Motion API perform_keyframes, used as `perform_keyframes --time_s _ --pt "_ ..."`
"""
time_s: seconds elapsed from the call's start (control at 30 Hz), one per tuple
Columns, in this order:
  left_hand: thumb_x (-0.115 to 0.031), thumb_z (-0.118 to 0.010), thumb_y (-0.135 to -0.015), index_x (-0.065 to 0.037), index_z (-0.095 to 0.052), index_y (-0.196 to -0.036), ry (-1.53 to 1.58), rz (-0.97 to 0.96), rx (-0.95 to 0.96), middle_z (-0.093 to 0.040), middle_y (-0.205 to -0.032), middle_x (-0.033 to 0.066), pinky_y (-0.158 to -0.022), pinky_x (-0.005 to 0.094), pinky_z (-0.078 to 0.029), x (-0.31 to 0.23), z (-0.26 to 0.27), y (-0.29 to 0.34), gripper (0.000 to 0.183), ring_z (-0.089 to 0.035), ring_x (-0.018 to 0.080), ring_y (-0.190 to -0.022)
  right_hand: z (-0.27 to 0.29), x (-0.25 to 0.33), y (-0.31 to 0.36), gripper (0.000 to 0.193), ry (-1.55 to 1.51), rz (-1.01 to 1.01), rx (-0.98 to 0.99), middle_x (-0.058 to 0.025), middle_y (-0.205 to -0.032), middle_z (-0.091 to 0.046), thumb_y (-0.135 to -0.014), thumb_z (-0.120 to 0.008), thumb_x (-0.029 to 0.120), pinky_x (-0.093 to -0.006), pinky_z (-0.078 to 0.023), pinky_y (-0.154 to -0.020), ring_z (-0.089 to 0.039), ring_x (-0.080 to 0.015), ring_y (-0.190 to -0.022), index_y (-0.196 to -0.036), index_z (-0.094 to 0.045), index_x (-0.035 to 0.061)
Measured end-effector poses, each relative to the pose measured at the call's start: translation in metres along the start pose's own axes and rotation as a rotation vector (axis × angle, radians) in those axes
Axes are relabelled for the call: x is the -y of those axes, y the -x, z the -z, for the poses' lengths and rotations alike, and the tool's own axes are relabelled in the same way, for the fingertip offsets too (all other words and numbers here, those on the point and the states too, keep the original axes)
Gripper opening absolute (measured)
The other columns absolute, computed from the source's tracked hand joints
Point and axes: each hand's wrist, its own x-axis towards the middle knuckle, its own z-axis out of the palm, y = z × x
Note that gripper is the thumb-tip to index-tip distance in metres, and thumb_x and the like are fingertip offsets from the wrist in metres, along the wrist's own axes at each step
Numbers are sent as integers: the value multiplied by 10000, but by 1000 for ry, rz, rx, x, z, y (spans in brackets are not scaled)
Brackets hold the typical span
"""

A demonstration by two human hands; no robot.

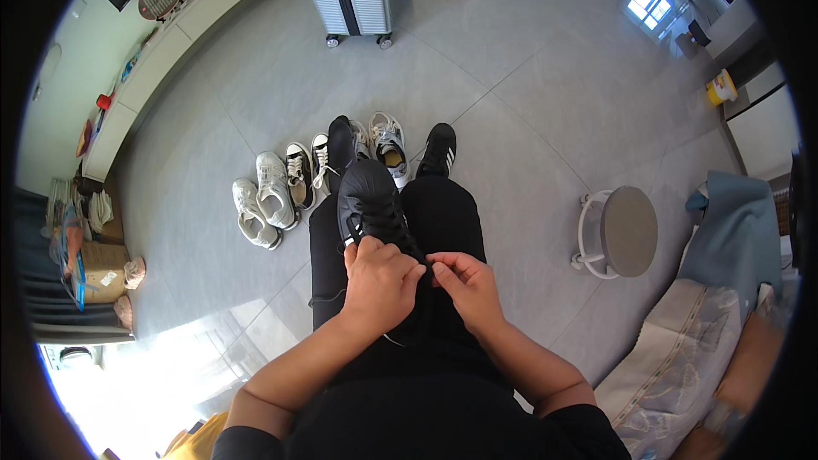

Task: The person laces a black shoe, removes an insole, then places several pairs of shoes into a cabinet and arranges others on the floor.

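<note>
A black sneaker (375,196) rests over my thighs with its toe pointing away from me and black laces across its front. My left hand (379,283) is closed on the sneaker's laces near the ankle opening, thumb and fingers pressed together. At the opening's right side, my right hand (464,285) pinches a dark strand that looks like a shoelace, mostly hidden by the fingers. A thin loose lace end (328,300) hangs by my left thigh. Beyond my right knee, another black shoe with white stripes (439,149) stands on the floor.
White sneakers (274,192), black-and-white canvas shoes (300,175), a dark shoe (341,143) and a grey-white sneaker (388,146) stand ahead. Farther off is a silver suitcase (366,0). A round wheeled stool (629,232) stands right, near a covered sofa (682,358). Cardboard box (104,271) at left.
</note>
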Motion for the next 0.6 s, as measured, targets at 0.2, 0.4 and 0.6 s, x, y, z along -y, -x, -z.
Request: perform_keyframes --time_s 0.2,0.4,0.6 --pt "-160 -719 -676 -83 -628 -845 9 -46 -84 -564 -833 51 -848 448 -351 -2 9 6 206 -498 252 -874 -6 -6 -3 125 -123 27 -38 -6 -794 -591 -920 -540 117 -183 -428 -660 -513 -49 -689 -952 -589 7" --pt "-70 -787 -578 -65 -537 -956 -65 -60 -241 -421 -1119 167 -903 481 -330 -10 4 18 453 -431 377 -1018 0 -9 -3 123 -139 47 -67 -35 -843 -607 -944 -497 133 -206 -450 -677 -536 -76 -707 -942 -541 18" --pt "-208 -813 -563 -125 -554 -669 -96 -190 -335 -501 -860 50 -754 389 -321 -4 8 22 292 -457 252 -847 -13 5 4 132 -174 62 -55 -73 -838 -616 -959 -463 135 -222 -480 -682 -581 -98 -714 -944 -508 12"
